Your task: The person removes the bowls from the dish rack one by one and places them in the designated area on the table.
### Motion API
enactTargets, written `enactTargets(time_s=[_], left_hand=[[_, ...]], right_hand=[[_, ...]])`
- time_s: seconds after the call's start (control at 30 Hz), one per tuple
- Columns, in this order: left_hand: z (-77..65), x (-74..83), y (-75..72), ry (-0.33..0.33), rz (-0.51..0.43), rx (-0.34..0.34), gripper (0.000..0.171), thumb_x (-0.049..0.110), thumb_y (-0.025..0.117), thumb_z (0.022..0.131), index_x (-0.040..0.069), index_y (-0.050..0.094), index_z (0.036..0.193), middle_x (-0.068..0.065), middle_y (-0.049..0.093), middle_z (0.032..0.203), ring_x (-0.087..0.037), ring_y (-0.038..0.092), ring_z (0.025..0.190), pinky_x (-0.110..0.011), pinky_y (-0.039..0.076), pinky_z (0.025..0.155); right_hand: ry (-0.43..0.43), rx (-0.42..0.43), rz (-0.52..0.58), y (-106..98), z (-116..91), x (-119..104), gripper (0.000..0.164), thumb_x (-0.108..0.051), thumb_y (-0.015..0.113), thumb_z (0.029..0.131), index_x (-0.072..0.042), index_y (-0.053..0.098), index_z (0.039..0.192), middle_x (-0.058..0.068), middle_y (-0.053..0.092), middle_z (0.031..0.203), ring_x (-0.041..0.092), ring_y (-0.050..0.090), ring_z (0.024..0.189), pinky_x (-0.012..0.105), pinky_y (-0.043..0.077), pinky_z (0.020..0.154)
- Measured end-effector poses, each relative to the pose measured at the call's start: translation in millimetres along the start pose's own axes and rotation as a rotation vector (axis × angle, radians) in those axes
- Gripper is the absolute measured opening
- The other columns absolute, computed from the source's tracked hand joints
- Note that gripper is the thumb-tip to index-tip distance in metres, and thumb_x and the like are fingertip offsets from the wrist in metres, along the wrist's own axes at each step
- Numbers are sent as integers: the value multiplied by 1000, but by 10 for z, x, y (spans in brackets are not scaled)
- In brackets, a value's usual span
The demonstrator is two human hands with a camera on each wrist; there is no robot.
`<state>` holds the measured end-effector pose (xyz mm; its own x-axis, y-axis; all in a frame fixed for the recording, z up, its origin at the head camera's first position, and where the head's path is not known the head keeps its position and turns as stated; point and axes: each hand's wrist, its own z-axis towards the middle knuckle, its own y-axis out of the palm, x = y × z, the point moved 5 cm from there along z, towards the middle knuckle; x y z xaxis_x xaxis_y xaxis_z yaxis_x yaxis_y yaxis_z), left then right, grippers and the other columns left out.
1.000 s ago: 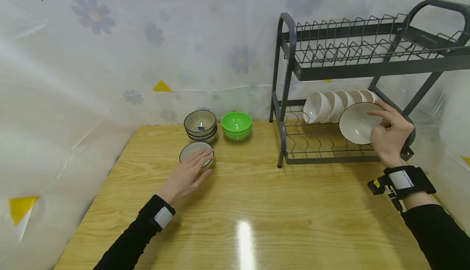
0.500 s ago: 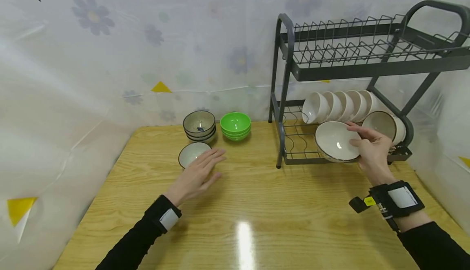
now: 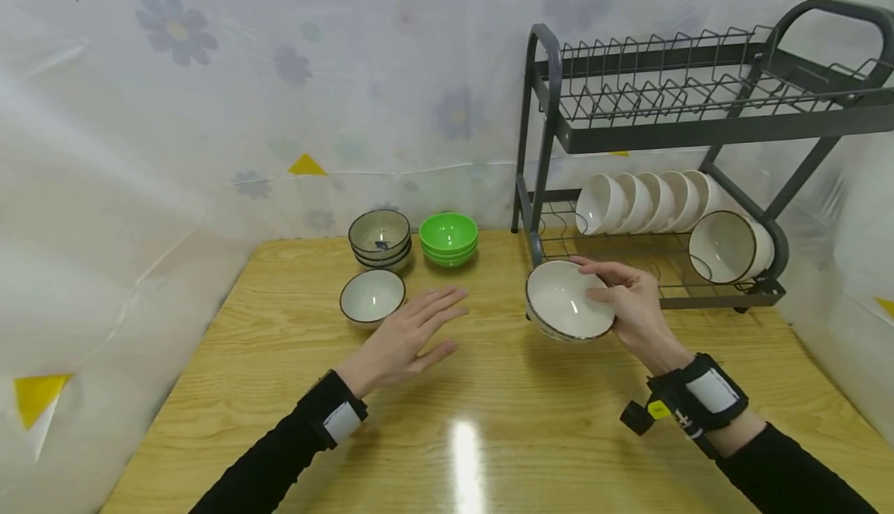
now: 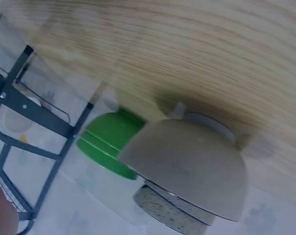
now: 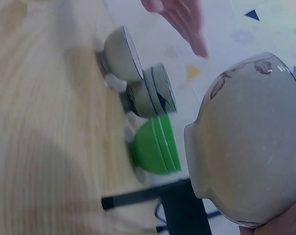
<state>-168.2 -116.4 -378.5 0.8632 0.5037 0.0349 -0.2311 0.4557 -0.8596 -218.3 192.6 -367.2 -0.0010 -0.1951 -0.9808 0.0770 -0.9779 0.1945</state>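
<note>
My right hand (image 3: 632, 304) pinches the rim of a white bowl with a dark edge (image 3: 562, 296), thumb inside, holding it tilted in front of the rack's left end. The right wrist view shows this bowl's outside (image 5: 256, 142) with faint brownish marks. Fingers straight, my left hand (image 3: 408, 335) hovers over the table, holding nothing, just right of a dark-rimmed white bowl (image 3: 370, 295) that stands on the wood. Behind that bowl is a stack of greyish bowls (image 3: 379, 233), and beside it several nested green bowls (image 3: 449, 236).
A two-tier dark dish rack (image 3: 698, 137) stands at the back right. On its lower tier lean a row of white bowls (image 3: 602, 205) and, at the right end, dark-rimmed bowls (image 3: 726, 248). Plastic sheeting (image 3: 391, 95) hangs behind the wooden table (image 3: 531, 436).
My right hand has drawn the white bowl out of the rack's lower tier and carried it left and toward me. My left hand has moved right, away from the bowl on the table.
</note>
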Motion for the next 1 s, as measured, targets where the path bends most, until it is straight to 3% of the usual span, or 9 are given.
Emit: enactTargets(time_s=[0.17, 0.47, 0.6, 0.73, 0.87, 1.0], left_hand=[[101, 160, 24, 81, 16, 0, 52, 34, 56, 103, 7, 46, 147, -13, 45, 157, -28, 42, 147, -43, 37, 123], [168, 390, 116, 183, 54, -49, 66, 37, 73, 91, 12, 48, 147, -9, 47, 157, -26, 42, 148, -41, 36, 123], [166, 448, 128, 228, 108, -46, 53, 38, 75, 90, 18, 59, 136, 0, 58, 148, -21, 46, 145, -36, 32, 126], [158, 487, 126, 267, 144, -46, 28, 37, 74, 90, 23, 69, 113, 11, 71, 125, -15, 55, 137, -33, 32, 126], [165, 517, 117, 295, 158, -43, 15, 36, 73, 90, 22, 70, 96, 13, 75, 105, -8, 65, 118, -30, 38, 122], [166, 532, 113, 301, 166, -53, 13, 34, 73, 88, 23, 71, 93, 14, 74, 95, -6, 65, 99, -23, 48, 109]], right_hand=[[28, -63, -67, 247, -46, 125, 44, 19, 59, 85, -18, 81, 94, -15, 75, 110, 2, 66, 108, 23, 60, 84], [75, -182, -84, 616, -127, 355, 44, 18, 58, 83, -21, 79, 90, -9, 75, 114, 14, 65, 115, 30, 62, 82], [76, -238, -59, 723, -163, 401, 46, 18, 58, 82, -22, 79, 89, -8, 75, 113, 13, 66, 112, 31, 63, 80], [88, -248, -58, 757, -183, 426, 46, 19, 58, 81, -22, 79, 88, -6, 76, 115, 12, 65, 114, 30, 62, 80], [96, -236, -90, 761, -184, 439, 46, 19, 57, 80, -20, 79, 88, -1, 75, 119, 16, 63, 117, 30, 62, 80], [98, -228, -113, 761, -170, 463, 44, 19, 57, 80, -17, 79, 91, 3, 74, 122, 23, 59, 124, 30, 61, 81]])
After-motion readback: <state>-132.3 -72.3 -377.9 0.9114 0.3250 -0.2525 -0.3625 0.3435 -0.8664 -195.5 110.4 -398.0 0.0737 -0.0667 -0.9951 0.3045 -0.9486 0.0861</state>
